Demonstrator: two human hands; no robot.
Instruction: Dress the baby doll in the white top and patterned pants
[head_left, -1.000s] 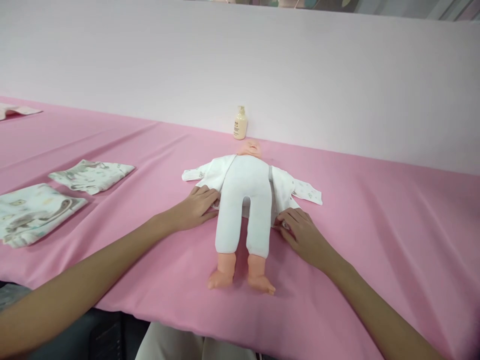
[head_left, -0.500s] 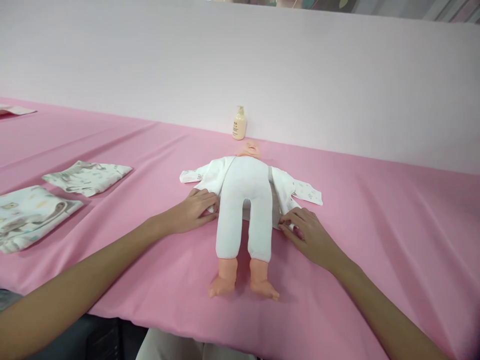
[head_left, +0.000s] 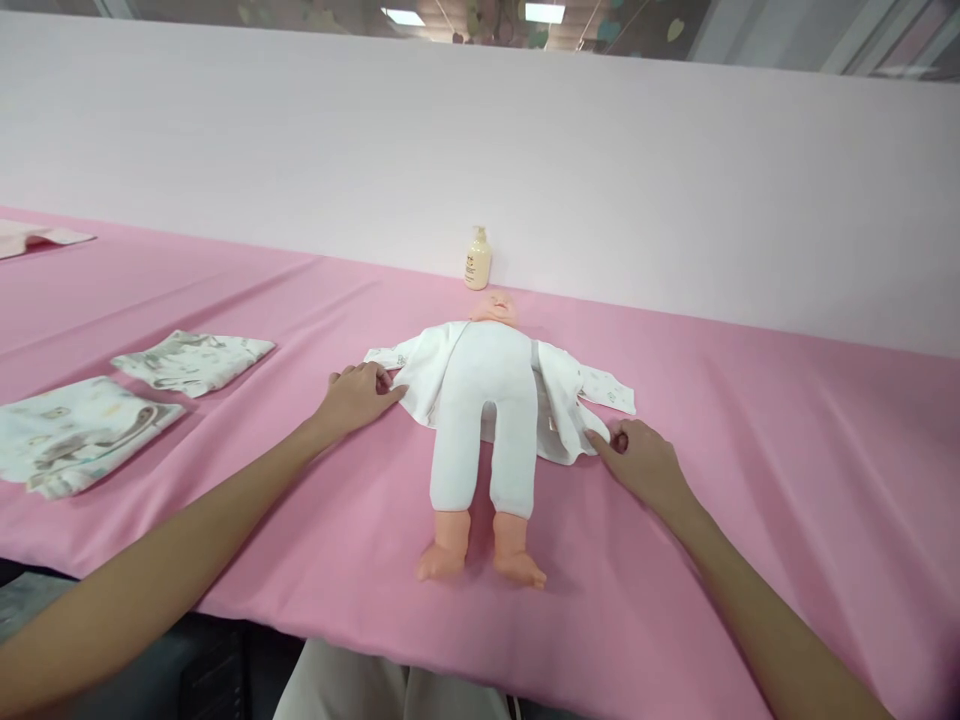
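Reaching forward, palms down, low over the surface (head_left: 750, 450) beside the doll (head_left: 484, 400); pinching the jacket (head_left: 427, 365) edges in narrow grips, left hand (head_left: 358, 393) one side, right hand (head_left: 643, 462) the other.

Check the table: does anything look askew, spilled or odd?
The doll lies on its shirt, which is open, its flaps held wide by the left hand and right hand. The bottle stands upright; nothing spilled.

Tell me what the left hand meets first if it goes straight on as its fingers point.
The open white jacket: the fingertips of the left hand seem to touch its near flap, with the doll just beyond. Depth is hard to judge.
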